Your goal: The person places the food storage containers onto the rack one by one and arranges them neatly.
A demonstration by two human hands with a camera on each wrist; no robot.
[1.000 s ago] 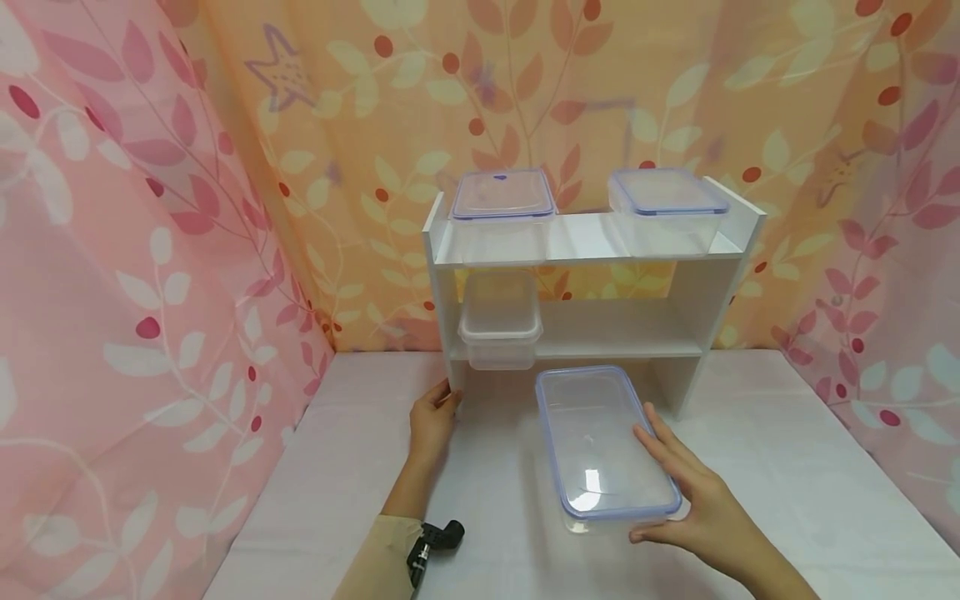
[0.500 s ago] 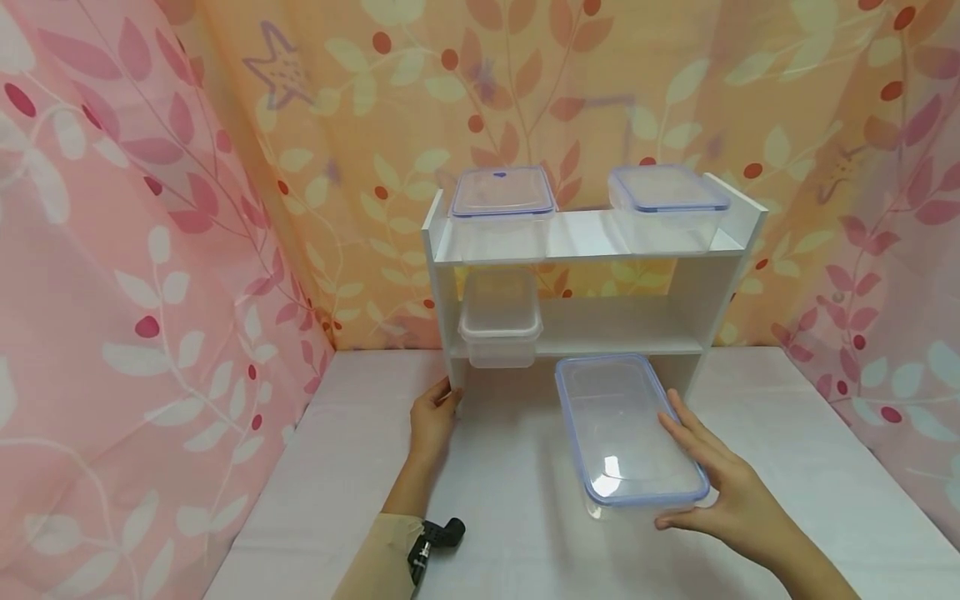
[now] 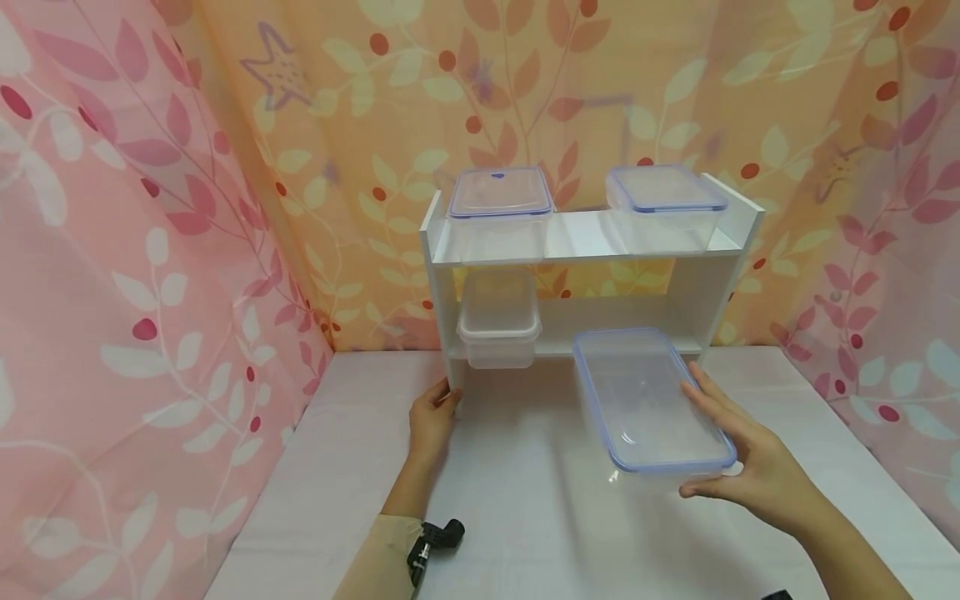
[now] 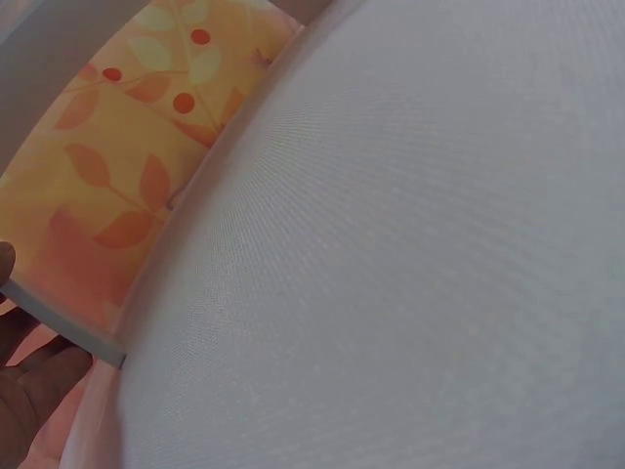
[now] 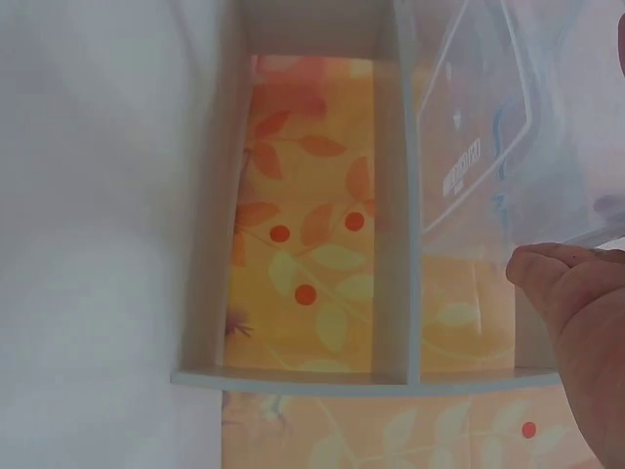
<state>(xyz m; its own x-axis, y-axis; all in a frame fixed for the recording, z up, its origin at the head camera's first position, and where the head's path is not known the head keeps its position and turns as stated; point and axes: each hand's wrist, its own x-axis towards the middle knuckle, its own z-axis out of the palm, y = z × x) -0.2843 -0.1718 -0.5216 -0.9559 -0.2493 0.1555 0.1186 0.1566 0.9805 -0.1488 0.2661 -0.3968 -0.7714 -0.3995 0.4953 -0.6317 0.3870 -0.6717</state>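
My right hand [image 3: 761,458] grips a clear rectangular food container [image 3: 648,400] with a blue-edged lid by its near right corner. The container hangs above the table, tilted, its far end in front of the middle shelf board. In the right wrist view the see-through container [image 5: 557,117] overlaps the upper compartment, beside the fingertips [image 5: 532,264]. A white two-tier shelf [image 3: 585,321] stands on the table. My left hand [image 3: 432,427] holds the foot of its left side panel; in the left wrist view, thumb and fingers lie on either side of that panel [image 4: 68,324].
Two blue-lidded containers sit on the top board, one at the left [image 3: 501,196] and one at the right [image 3: 667,196]. A smaller white-lidded container [image 3: 499,321] occupies the middle board's left end. Patterned curtains [image 3: 360,208] enclose the white-covered table [image 3: 300,500] at the back and sides.
My right hand has carried the container right and upward, toward the middle board. The left hand has stayed at the shelf's left panel.
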